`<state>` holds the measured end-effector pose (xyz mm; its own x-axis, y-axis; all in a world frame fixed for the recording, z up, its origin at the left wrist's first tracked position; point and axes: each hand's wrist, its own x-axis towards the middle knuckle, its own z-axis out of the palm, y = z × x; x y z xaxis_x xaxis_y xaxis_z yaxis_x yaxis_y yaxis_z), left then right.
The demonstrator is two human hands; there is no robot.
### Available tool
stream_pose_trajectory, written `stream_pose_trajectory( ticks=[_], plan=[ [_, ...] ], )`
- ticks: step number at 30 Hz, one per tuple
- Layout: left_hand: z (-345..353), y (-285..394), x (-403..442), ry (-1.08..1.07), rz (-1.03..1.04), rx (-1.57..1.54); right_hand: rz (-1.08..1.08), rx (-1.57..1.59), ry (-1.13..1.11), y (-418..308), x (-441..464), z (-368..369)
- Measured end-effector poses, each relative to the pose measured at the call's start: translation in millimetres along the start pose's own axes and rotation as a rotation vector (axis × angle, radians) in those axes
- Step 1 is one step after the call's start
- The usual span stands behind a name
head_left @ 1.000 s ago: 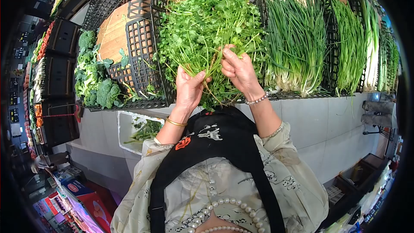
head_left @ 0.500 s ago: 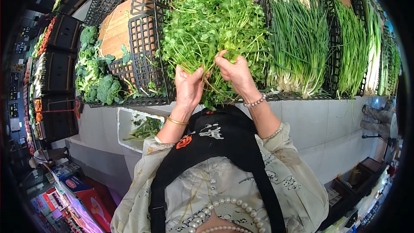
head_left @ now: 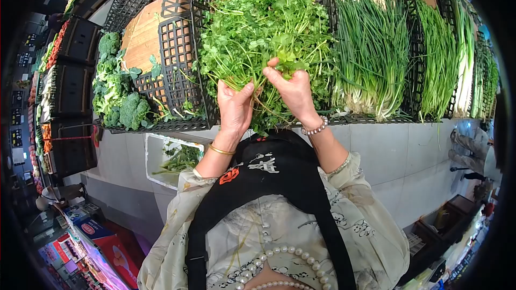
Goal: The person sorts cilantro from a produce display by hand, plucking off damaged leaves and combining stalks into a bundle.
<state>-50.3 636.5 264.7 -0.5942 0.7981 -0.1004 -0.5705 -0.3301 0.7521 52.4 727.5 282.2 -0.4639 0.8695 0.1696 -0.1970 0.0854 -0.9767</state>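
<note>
Broccoli [head_left: 134, 111] left of herbs [head_left: 263, 27], scallions [head_left: 371, 48] right.

Broccoli [head_left: 133, 111] crowds the near left corner of a wooden stand [head_left: 141, 35], as leafy herbs [head_left: 231, 27] spread to the near edge's middle, with scallions [head_left: 376, 37] to their right and black lattice dividers [head_left: 176, 41] standing among the produce.

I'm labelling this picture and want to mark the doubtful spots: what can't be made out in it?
All in the head view:
- Left hand: most fingertips, hidden behind the palm and stems.
- Right hand: whether it grips the leaves beside it; the curled fingers hide this.
- Crate floor under the herbs: covered by them.
- White box: one corner, behind the left sleeve.
- Signs at far left: too small.
</note>
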Motion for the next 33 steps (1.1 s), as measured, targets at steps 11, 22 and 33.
stream_pose_trajectory(
  ticks=[11,22,33],
  plan=[
    [0.9,2.6,0.5,0.039,-0.005,-0.013,0.345,0.298,-0.103,-4.6,4.3,-8.1],
    [3.1,3.2,2.3,0.064,-0.047,-0.001,0.193,0.144,-0.215,-2.7,-2.8,-17.8],
    [4.5,2.0,2.9,0.028,0.016,0.095,0.157,0.1,-0.169,-18.1,23.8,-27.4]
  ],
)
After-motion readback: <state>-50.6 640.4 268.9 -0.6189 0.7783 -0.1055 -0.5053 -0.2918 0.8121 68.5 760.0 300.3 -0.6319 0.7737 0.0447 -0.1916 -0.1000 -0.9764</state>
